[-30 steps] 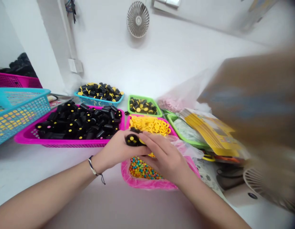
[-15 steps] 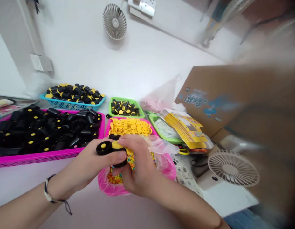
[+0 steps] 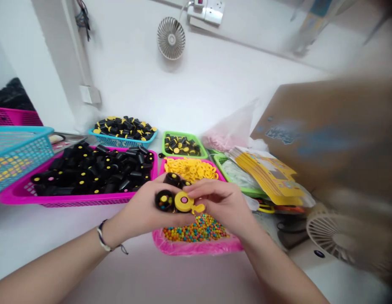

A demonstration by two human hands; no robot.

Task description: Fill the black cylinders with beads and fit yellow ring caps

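Note:
My left hand (image 3: pixel 142 211) is closed around several small black cylinders. One black cylinder (image 3: pixel 164 200) faces me, with a yellow dot and coloured bits in its end; another black cylinder (image 3: pixel 173 179) sits above it. A yellow ring-shaped cap (image 3: pixel 183 195) with a pink centre lies beside them, its small tab pointing right. My right hand (image 3: pixel 229 204) pinches this cap at its edge, thumb and fingers together. Whether the cap sits fully on a cylinder is hidden. Below the hands is a pink tray (image 3: pixel 196 248) of small multicoloured beads.
A magenta basket (image 3: pixel 94 198) of black cylinders stands left. Behind are a blue basket (image 3: pixel 120 142), a green basket (image 3: pixel 200 153) of capped cylinders, and yellow caps (image 3: pixel 196 169). Yellow cards (image 3: pixel 265 177), a cardboard box (image 3: pixel 297 114) and a fan (image 3: pixel 335 240) are right.
The view has swung left. The hands have shifted right within the picture and turned, so the yellow cap's pink centre and tab now show. More of the bead tray is uncovered.

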